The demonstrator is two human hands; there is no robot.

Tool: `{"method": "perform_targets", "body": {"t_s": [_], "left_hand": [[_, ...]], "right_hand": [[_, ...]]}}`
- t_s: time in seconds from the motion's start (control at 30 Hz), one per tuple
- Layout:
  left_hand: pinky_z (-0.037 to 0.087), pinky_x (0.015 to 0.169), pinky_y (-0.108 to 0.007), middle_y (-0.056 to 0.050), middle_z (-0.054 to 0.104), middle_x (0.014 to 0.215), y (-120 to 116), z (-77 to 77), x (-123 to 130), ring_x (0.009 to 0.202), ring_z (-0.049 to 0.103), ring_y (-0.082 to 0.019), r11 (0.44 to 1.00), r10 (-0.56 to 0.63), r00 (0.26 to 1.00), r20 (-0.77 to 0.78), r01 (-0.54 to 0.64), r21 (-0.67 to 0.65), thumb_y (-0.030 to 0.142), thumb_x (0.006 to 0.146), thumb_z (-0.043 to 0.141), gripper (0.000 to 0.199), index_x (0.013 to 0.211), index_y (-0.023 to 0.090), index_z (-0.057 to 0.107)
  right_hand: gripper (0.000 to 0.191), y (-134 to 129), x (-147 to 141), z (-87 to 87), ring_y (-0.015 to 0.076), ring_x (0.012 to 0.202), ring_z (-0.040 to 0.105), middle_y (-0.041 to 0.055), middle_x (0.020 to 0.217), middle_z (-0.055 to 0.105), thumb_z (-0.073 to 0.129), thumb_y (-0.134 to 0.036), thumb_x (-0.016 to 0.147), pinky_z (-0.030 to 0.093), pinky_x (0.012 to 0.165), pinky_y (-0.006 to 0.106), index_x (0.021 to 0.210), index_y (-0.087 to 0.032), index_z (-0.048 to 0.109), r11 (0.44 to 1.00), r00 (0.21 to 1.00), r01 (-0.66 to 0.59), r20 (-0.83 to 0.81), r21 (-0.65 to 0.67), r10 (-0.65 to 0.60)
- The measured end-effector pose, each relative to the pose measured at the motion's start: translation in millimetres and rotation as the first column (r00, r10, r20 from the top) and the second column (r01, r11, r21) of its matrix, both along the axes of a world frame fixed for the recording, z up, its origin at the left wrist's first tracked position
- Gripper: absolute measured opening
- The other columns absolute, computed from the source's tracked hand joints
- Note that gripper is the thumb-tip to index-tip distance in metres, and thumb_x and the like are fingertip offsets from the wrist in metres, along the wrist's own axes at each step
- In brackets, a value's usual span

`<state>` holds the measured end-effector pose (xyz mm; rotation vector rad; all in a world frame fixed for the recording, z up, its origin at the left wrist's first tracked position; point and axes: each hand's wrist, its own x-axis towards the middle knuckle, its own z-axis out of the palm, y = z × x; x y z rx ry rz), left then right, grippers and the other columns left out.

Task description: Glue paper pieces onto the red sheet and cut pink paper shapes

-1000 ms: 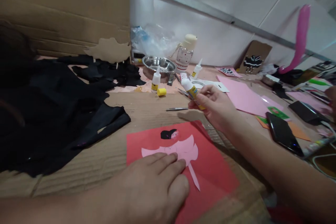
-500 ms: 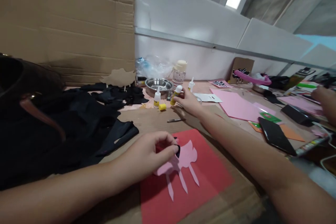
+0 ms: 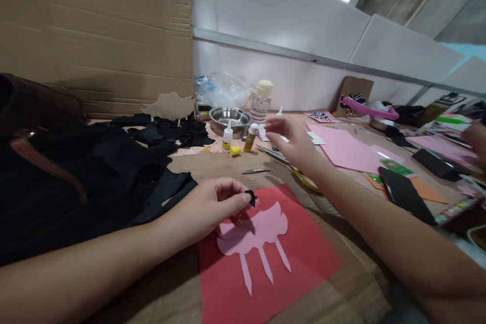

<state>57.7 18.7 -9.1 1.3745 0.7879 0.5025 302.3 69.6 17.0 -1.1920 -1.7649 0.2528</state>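
My left hand [image 3: 222, 202] pinches a small black piece [image 3: 251, 197] above a pink paper cut-out [image 3: 261, 228] with three thin strips, which lies on red paper [image 3: 304, 263]. Farther back, my right hand [image 3: 290, 139] hangs with its fingers apart and holds nothing. Just left of it stands an uncapped glue stick [image 3: 250, 137], with its yellow cap [image 3: 235, 151] and a white glue bottle [image 3: 227, 138] nearby. Scissors [image 3: 279, 155] with yellow handles lie under my right hand and wrist, and tweezers [image 3: 256, 171] lie in front of the glue stick.
Black fabric [image 3: 94, 177] covers the left side. Behind are a metal bowl [image 3: 230, 119], a cream-lidded bottle [image 3: 262, 97] and upright cardboard [image 3: 114, 35]. Pink sheets [image 3: 355, 148] and a black phone [image 3: 404, 195] lie at right. Another person's hand [image 3: 476, 136] shows at the right edge.
My right hand has let go of the glue stick, which now stands alone, and has moved right with its fingers opened. My left hand has shifted slightly up and left with the black piece.
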Motion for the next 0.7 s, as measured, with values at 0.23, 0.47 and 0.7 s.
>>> {"method": "perform_targets", "body": {"t_s": [0.23,0.47,0.7], "left_hand": [[0.049,0.069,-0.023,0.000,0.071,0.077,3,4.9,1,0.072,0.065,-0.013,0.997,0.009,0.999,-0.044,-0.005,0.078,0.034,0.094,0.058,0.022,0.083,0.017,0.064],[0.048,0.069,-0.028,-0.002,0.072,0.089,0,4.2,1,0.081,0.065,-0.019,0.904,0.042,0.956,-0.290,0.087,0.419,0.036,0.093,0.057,0.017,0.093,0.020,0.063],[0.046,0.075,-0.029,-0.002,0.070,0.092,-2,-0.5,-1,0.086,0.063,-0.019,0.792,0.018,0.935,-0.354,0.202,0.576,0.032,0.095,0.054,0.016,0.093,0.021,0.065]], "right_hand": [[0.007,-70,-10,5.1,0.0157,0.083,0.070,0.0022,0.090,0.075,0.064,-0.019,0.094,0.053,0.076,0.028,0.095,-0.021,0.071,0.953,0.914,-0.293,0.269,-0.076,0.303],[0.009,-73,-25,-1.5,0.0162,0.082,0.068,0.0018,0.088,0.075,0.071,-0.029,0.091,0.050,0.075,0.027,0.091,-0.019,0.070,0.937,0.920,-0.256,0.238,-0.236,0.311],[0.011,-79,-37,-5.4,0.0152,0.075,0.063,0.0001,0.081,0.070,0.064,-0.022,0.093,0.045,0.069,0.027,0.083,-0.019,0.065,0.932,0.897,-0.213,0.318,-0.294,0.306]]}}
